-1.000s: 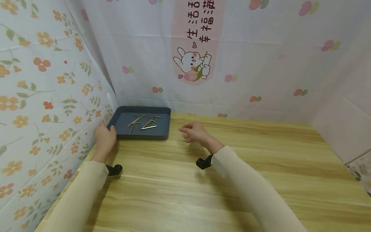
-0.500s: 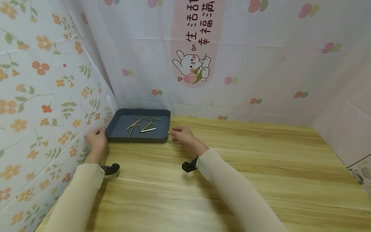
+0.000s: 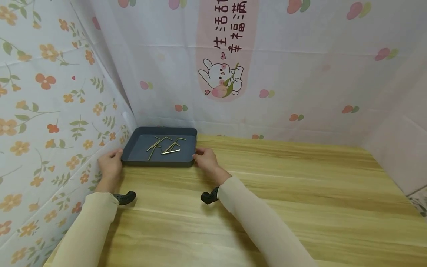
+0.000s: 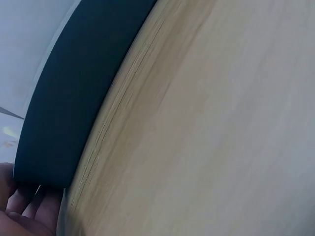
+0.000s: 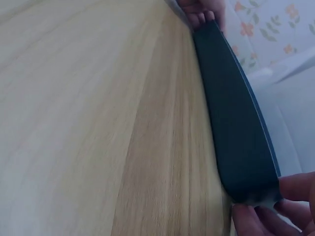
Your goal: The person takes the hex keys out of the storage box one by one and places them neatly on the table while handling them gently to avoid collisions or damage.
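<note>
The main change is on the right. A second ago the right hand [image 3: 206, 160] was over the desk [image 3: 283, 178], apart from the blue-grey tray [image 3: 158, 163]; half a second later it was just beside the tray's right edge, and now it is on the near right corner. The left hand [image 3: 111, 163], which was at the near left part of the tray a second ago, now holds the near left corner from its outer side.

Both hands are thus grasping the tray. The right wrist view shows the right thumb [image 5: 298, 187] up by the rim and the fingers [image 5: 251, 223] curled at the lower edge; the left wrist view shows a similar pinch at its own corner, though part of that hand is cut off.

The tray sits flat at the far left of the desk, close to the back curtain [image 3: 300, 74] and the flowered cloth [image 3: 26, 122], and appears not to have shifted. The L-shaped metal rods [image 3: 171, 151] inside lie in the same loose scatter, some crossing.

For the handling of the tray, this seems to complete a two-sided hold: its weight can be shared, and keeping it level would matter, since the rods could slide if it tilts.
</note>
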`<state>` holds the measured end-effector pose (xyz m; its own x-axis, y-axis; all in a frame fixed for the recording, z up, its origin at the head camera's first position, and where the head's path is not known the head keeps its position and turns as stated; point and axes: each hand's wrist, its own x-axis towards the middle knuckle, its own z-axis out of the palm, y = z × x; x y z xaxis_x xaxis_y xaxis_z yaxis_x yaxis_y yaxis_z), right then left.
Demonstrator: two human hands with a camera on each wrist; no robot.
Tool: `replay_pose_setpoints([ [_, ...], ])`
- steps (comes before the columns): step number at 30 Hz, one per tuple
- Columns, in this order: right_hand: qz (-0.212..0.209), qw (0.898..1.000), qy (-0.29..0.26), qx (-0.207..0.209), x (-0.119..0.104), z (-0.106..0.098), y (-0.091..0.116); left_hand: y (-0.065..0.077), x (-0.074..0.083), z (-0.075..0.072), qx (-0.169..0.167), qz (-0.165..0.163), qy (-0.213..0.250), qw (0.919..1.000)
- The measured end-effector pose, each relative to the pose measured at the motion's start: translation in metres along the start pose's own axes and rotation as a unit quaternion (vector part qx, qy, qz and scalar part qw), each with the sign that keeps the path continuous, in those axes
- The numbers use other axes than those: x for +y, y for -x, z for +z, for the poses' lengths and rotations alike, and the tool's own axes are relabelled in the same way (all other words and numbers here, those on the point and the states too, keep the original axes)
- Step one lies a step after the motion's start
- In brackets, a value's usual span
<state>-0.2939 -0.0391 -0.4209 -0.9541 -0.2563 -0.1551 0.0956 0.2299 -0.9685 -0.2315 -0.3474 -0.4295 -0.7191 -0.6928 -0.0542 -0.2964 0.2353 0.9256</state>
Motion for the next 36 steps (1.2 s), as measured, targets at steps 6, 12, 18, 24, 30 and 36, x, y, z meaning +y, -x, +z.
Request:
replay_pose_setpoints([
  [6, -0.013, 1.0, -0.01, 0.016, 0.005, 0.003, -0.002, -0.003, -0.003, -0.001, -0.02, 0.005, -0.019, 0.9996],
  [12, -0.024, 0.998, -0.052, 0.014, 0.01, 0.001, 0.003, -0.001, -0.007, 0.001, -0.014, 0.015, -0.015, 0.9997],
  [18, -0.007, 0.994, -0.104, 0.013, 0.016, -0.006, 0.009, 0.005, -0.009, 0.007, 0.007, 0.037, -0.019, 0.9991],
  [24, -0.006, 0.996, -0.084, 0.024, 0.021, -0.014, 0.014, 0.013, -0.008, 0.007, -0.027, 0.039, 0.012, 0.9988],
  [30, -0.011, 0.997, -0.072, 0.027, 0.025, -0.027, 0.023, 0.023, -0.006, 0.009, -0.097, 0.013, 0.006, 0.9952],
  [36, -0.019, 0.998, -0.052, 0.033, 0.028, -0.043, 0.034, 0.035, -0.001, 0.018, -0.135, 0.031, 0.009, 0.9903],
])
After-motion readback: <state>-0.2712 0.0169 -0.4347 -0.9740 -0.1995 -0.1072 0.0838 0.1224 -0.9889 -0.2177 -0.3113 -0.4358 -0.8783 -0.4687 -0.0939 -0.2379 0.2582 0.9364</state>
